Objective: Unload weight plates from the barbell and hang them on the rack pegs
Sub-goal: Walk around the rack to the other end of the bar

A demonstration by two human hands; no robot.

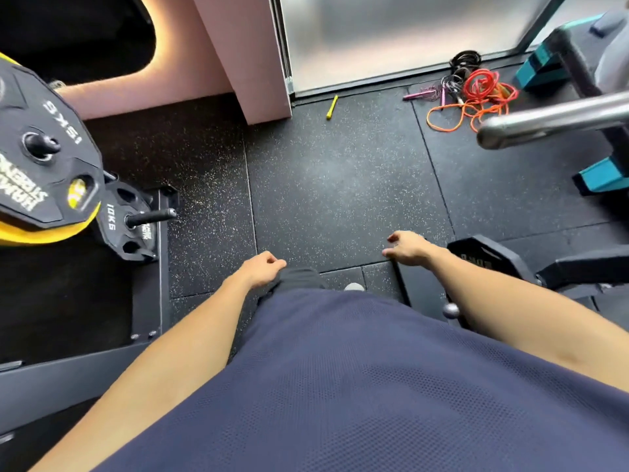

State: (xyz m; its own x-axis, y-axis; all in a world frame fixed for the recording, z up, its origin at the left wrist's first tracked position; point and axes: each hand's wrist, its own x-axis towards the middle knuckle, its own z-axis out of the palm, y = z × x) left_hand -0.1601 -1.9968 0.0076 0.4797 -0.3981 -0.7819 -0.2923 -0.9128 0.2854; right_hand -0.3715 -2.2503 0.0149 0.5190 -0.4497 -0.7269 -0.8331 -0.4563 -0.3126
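Note:
The bare steel barbell sleeve (551, 120) juts in from the right edge with no plate on its visible end. On the rack at the left, a black 15 kg plate (44, 155) hangs on an upper peg in front of a yellow plate (51, 229). Below it a smaller black 10 kg plate (126, 226) sits on a lower peg (153, 216). My left hand (262, 270) hangs low over the floor, loosely curled and holding nothing. My right hand (405, 248) is lower right of centre, fingers apart and holding nothing, just left of a black plate (490, 257) near the floor.
Speckled black rubber floor (340, 185) lies ahead. Tangled red and orange jump ropes (476, 97) and a yellow handle (332, 107) lie by the frosted glass door. A pink pillar (245, 56) stands at the back left. A teal and black bench frame (599, 172) is on the right.

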